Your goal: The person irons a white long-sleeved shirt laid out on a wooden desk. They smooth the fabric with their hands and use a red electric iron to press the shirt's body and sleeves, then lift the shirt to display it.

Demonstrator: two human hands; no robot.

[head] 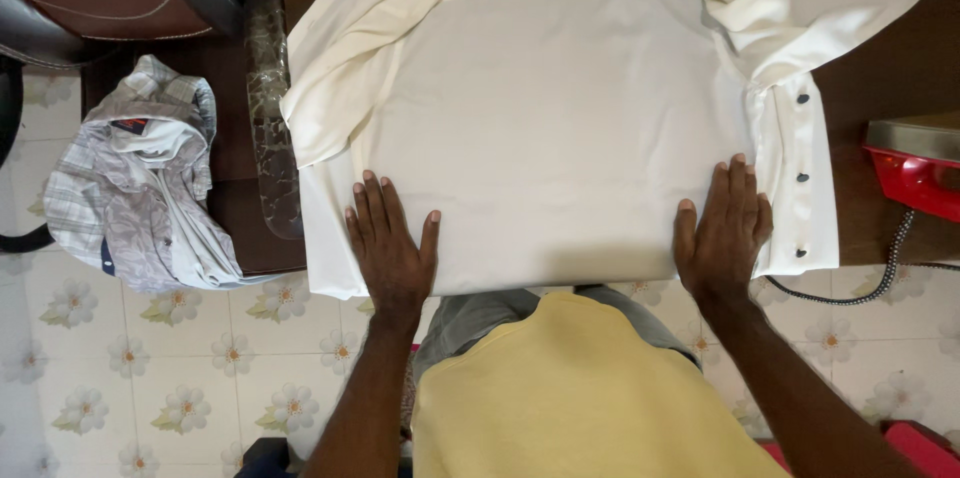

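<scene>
The cream shirt (pixel 545 138) hangs a little past the near edge of the dark table (pixel 880 88), so a push toward the person could well drag it off the edge and undo the flat panel. The loose sleeve and front bunched at the upper right of the frame, and the folded-over flap at the upper left, look ready to slip back across the smoothed middle if the cloth shifts. The red iron (pixel 915 173) at the right edge sits near the buttoned strip, and its twisted cord (pixel 885 273) trails below the table edge; a snag on that cord might pull the iron toward the fabric.

The left hand (pixel 392 248) lies flat, fingers spread, palm down on the lower left of the shirt. The right hand (pixel 725 228) lies the same way on the lower right, just beside the button placket; neither grips anything.

The shirt fills the centre of the frame, back panel up, smooth and pale, with dark buttons down its right side. A crumpled checked shirt (pixel 140 178) lies at the left.
</scene>
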